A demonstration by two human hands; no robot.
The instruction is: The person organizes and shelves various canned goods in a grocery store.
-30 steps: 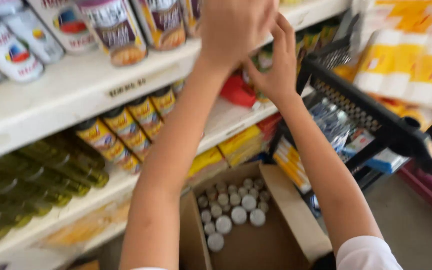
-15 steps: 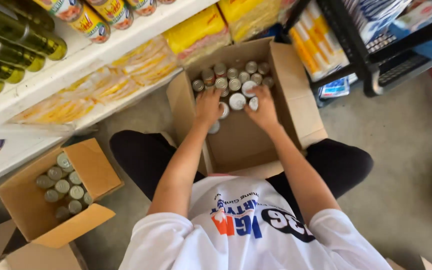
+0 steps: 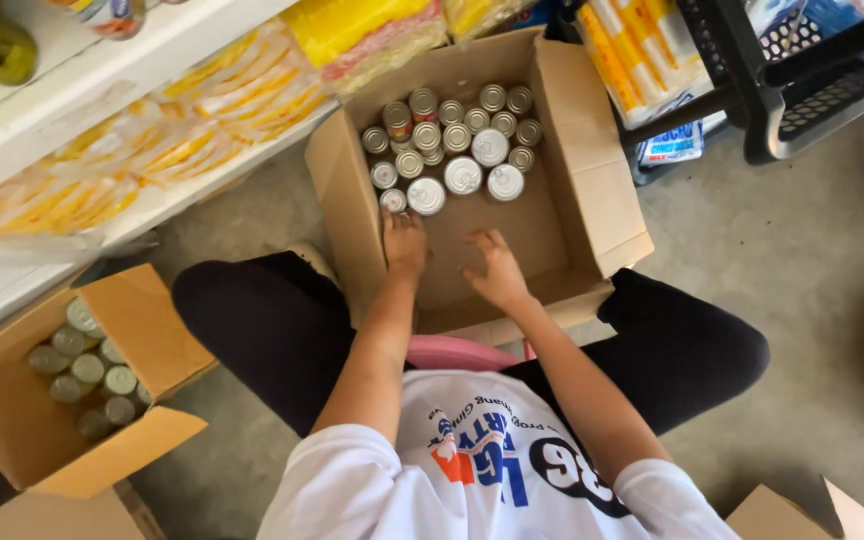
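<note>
- cans [image 3: 452, 145] stood upright, lids up, packed together at the far end of an open cardboard box [image 3: 577, 190] on the floor, between the seated person's knees and the low shelf; the near half of the box floor was bare.
- left hand [image 3: 405, 243] was inside the box with fingers loosely together, fingertips almost at the nearest small can [image 3: 393, 200]; it gripped nothing that could be seen.
- right hand [image 3: 495, 268] hovered over the bare cardboard, fingers spread and slightly curled, holding nothing, a little short of the front row of wider cans [image 3: 464, 175].
- to do the pick well, it seemed best to take the front-row cans first, since they were closest and free on the near side.
- each can probably wanted a grip around its body, not by the lid rim, as the neighbours touched and might tip if dragged.
- lifting straight up looked safer than sliding, to leave the rest of the cluster standing.
- a second box of cans [image 3: 82, 365] sat open by the person's left leg, well apart from both hands.
- yellow packets [image 3: 142, 160] lay on the low shelf beyond it.
</note>
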